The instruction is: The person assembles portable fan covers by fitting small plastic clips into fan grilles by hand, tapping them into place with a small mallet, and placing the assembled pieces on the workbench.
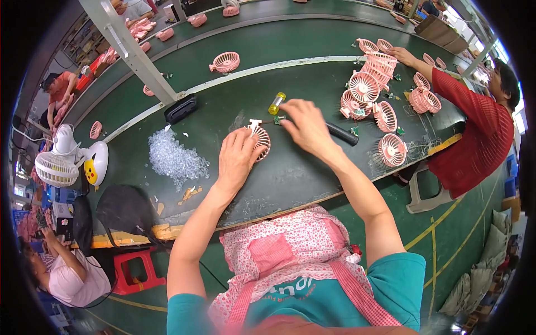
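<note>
My left hand (237, 157) is closed on a pink fan housing (262, 146) with a slatted round cage, holding it on the dark green table. A small white piece (254, 122) sticks up at the housing's upper edge. Just right of it, my right hand (306, 126) hovers with curved, parted fingers and nothing visible in them. Near its fingertips is a small green circuit board (278, 119). Beyond the fingers lies a short cylinder with yellow-green ends (277, 104). A black cylindrical handle (341, 134) extends from behind my right wrist, its other end hidden.
A pile of small clear plastic parts (176, 157) lies left, near a black case (181, 109), black bag (125, 209) and white fan (58, 159). Several pink housings (364, 87) sit right, where a co-worker in red (474, 134) reaches. A metal post (128, 50) rises beside the conveyor belt (268, 42).
</note>
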Tool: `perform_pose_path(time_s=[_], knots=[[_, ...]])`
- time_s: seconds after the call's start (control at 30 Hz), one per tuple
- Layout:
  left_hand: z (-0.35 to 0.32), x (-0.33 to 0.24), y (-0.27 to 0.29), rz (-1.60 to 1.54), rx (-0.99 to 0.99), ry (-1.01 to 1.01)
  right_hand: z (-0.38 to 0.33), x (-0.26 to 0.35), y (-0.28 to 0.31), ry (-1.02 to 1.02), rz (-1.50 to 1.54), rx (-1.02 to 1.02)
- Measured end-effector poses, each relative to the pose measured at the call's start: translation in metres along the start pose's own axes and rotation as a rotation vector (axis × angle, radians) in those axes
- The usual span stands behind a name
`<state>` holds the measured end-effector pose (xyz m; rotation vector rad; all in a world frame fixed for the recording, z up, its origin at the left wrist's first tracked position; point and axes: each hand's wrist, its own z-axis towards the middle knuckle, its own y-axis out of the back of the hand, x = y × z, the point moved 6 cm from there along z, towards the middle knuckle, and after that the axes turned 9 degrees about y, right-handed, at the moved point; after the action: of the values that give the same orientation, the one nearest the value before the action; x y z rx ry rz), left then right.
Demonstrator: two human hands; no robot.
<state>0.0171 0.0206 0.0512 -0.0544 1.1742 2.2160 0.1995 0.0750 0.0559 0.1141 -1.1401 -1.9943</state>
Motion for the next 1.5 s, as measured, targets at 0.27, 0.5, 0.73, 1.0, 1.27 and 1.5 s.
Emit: perform_pose_path(time_s=[0.27,0.5,0.73,1.0,1.27,1.5], knots=[[0.000,-0.006,0.004,0.052,0.009,-0.019,-0.005,-0.014,0.022,-0.168,0.012,0.049],[0.000,-0.010,0.007,0.094,0.013,-0.033,-0.005,0.033,0.011,-0.022,0.024,0.195],[0.009,0.035,0.021,0.062,-0.137,0.127,0.003,-0.022,0.003,-0.016,-0.194,0.027],[-0.012,0.139,0.068,0.565,-0.076,0.594,0.035,0.012,-0.049,0.104,0.245,0.311],[-0.018,0.143,0.071,0.567,-0.083,0.613,0.029,0.030,-0.062,0.009,0.337,0.230],[0.002,0.120,0.055,-0.294,-0.205,0.724,0.024,0.034,-0.056,-0.157,0.708,-0.009]])
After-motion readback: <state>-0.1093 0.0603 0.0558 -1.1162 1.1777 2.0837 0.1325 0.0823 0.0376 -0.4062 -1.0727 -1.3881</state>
